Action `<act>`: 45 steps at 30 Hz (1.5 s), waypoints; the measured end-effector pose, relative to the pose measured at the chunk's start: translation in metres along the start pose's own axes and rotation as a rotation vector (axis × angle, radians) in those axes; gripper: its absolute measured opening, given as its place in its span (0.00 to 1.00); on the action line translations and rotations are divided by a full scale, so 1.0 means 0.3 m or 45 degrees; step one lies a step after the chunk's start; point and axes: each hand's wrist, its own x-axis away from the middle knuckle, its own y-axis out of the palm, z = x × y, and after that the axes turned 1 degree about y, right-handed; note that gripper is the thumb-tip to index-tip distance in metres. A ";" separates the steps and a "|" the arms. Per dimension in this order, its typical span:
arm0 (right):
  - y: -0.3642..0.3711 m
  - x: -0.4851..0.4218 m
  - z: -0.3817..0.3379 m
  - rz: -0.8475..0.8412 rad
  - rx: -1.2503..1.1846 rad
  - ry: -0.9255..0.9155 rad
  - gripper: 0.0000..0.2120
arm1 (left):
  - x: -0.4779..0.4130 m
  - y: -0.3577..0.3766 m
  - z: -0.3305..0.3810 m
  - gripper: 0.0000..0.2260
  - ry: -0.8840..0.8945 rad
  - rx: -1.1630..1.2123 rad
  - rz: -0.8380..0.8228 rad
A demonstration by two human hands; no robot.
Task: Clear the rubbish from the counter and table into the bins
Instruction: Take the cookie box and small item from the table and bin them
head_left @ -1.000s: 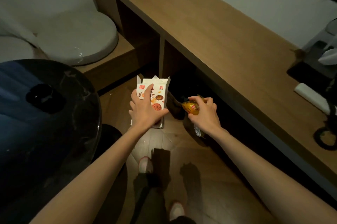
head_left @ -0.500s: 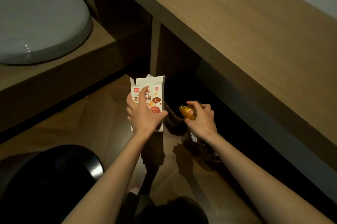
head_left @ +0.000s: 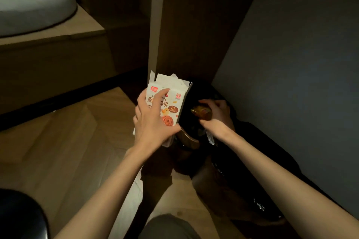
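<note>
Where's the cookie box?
Head view, centre: cookie box in the left hand, just left of the dark bin where the right hand holds an orange packet.

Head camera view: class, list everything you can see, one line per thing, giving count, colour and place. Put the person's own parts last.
cookie box: one, white with red and orange print, top flaps open, centre, beside the bin
snack packet: one, orange-yellow, over the bin's mouth
bin: one clearly seen, dark with black liner, on the floor under the counter
cushion: one, pale grey, top left on the ledge
ledge: one, light brown wood, left
floor: light brown wood
rounded object: one, black, bottom left corner
left hand: grips the cookie box
right hand: grips the snack packet
</note>
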 end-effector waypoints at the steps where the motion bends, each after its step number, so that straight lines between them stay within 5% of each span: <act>1: 0.019 -0.017 0.010 0.014 -0.006 -0.012 0.29 | -0.005 0.011 -0.016 0.39 0.018 0.005 0.009; 15: 0.107 -0.152 0.033 0.271 -0.050 -0.029 0.29 | -0.014 -0.021 -0.093 0.40 0.003 0.004 0.082; 20: 0.123 -0.172 0.064 -0.352 0.329 0.078 0.43 | -0.012 0.008 -0.070 0.40 0.019 0.002 0.049; 22: 0.101 -0.170 0.067 -0.350 0.314 0.066 0.40 | -0.016 0.021 -0.056 0.40 0.034 0.015 0.018; 26: 0.006 -0.129 0.007 -0.048 -0.257 -0.036 0.20 | -0.022 0.041 -0.029 0.42 0.089 -0.024 -0.003; 29: -0.065 -0.070 -0.051 -0.193 -0.836 0.009 0.18 | -0.028 0.061 -0.015 0.46 0.185 0.005 0.009; 32: -0.078 -0.033 -0.077 -0.372 -0.905 -0.119 0.18 | -0.034 0.100 0.009 0.49 0.306 0.058 -0.004; 39: -0.189 -0.046 -0.039 0.245 -0.966 -0.124 0.01 | -0.051 0.136 0.024 0.50 0.232 0.318 -0.120; 45: -0.235 -0.044 0.012 0.662 -0.723 -0.127 0.08 | -0.062 0.204 -0.013 0.33 0.136 0.091 -0.242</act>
